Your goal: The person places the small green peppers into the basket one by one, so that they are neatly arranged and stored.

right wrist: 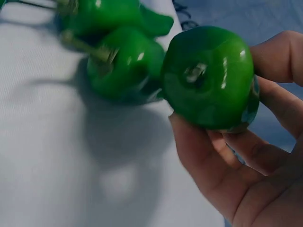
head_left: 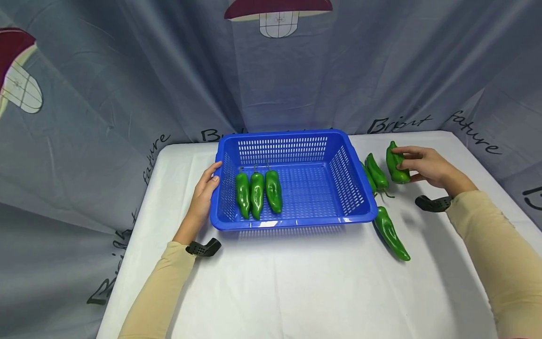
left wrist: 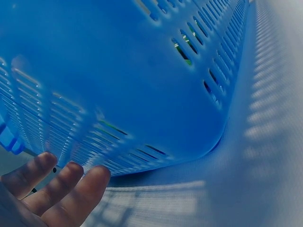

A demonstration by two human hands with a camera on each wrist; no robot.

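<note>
Three green peppers lie side by side in the left part of a blue plastic basket. My left hand rests against the basket's left side, its fingertips at the rim; in the left wrist view its fingers lie fairly straight beside the slotted wall. Right of the basket, my right hand holds a green pepper between thumb and fingers. The right wrist view shows this pepper end-on, with no stalk on its near end.
Next to the basket's right wall lie a green pepper and another partly hidden by the rim. One more pepper lies nearer the front on the white tablecloth. A grey printed curtain stands behind the table.
</note>
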